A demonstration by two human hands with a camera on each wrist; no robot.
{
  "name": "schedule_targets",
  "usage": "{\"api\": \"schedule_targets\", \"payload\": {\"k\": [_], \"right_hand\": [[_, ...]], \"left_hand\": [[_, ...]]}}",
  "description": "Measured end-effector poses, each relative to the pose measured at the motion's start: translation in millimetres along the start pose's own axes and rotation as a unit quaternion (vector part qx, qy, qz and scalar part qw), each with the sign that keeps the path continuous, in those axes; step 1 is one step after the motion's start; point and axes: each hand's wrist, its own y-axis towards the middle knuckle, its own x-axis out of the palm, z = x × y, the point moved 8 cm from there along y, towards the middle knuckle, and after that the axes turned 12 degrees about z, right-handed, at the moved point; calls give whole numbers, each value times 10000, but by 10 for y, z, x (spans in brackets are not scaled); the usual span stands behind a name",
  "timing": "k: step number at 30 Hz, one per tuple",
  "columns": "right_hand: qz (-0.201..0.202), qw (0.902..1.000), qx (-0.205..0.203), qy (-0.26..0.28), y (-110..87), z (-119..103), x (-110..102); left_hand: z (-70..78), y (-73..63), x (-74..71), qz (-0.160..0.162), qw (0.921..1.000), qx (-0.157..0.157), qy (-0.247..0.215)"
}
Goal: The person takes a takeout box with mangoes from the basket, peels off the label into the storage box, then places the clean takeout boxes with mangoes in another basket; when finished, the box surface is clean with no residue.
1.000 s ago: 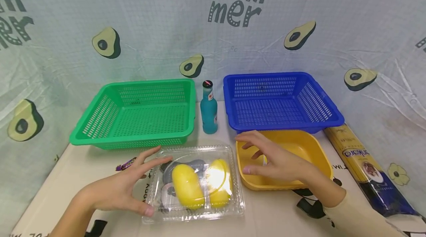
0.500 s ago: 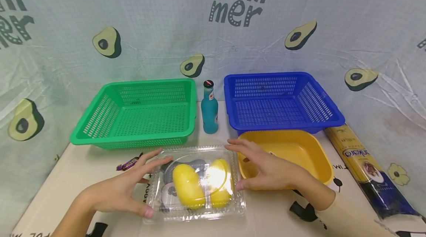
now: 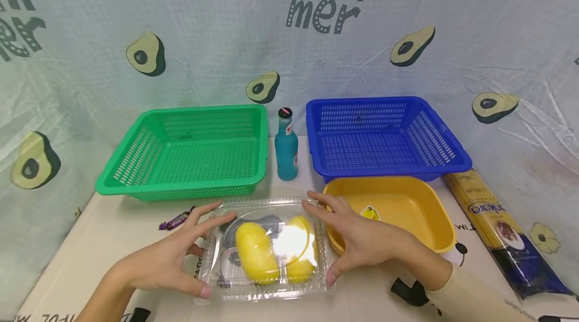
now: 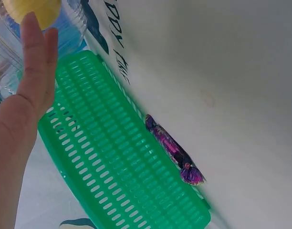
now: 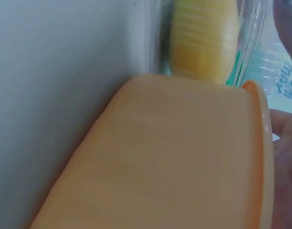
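Note:
A clear plastic clamshell box (image 3: pixel 262 291) lies flat on the table, closed, with two smooth yellow oval things (image 3: pixel 255 251) inside. My left hand (image 3: pixel 158 261) is at its left side, fingers extended over the far left corner and thumb by the near left corner. On the right side, my right hand (image 3: pixel 364 236) has its fingers over the far right corner and its thumb low along the edge. Both hands look spread and relaxed. The left wrist view shows straight fingers (image 4: pixel 34 67) beside the box; the right wrist view shows mostly a yellow basin (image 5: pixel 184 152).
Behind the box stand a green basket (image 3: pixel 203 161), a blue bottle (image 3: pixel 286 156) and a blue basket (image 3: pixel 362 151). The yellow basin, bearing a banana sticker (image 3: pixel 370 212), sits under my right forearm. A wrapped candy (image 3: pixel 176 220) lies left; a pasta pack (image 3: pixel 502 231) lies right.
My right hand has moved left from above the yellow basin to the right edge of the clamshell box. The left hand and the box have stayed nearly still.

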Motion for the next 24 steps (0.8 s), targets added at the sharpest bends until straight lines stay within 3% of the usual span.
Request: {"api": "schedule_targets", "payload": {"k": [4, 12, 19, 24], "right_hand": [[169, 9998, -134, 50, -14, -12, -30], [400, 9976, -358, 431, -63, -131, -265], [630, 9950, -504, 591, -165, -207, -588], [1119, 9888, -827, 535, -290, -154, -915]], "left_hand": [[48, -17, -9, 66, 9999, -32, -112], [348, -26, -112, 385, 9980, 398, 290], [546, 97, -109, 383, 9967, 626, 341], [719, 312, -56, 531, 9960, 655, 302]]}}
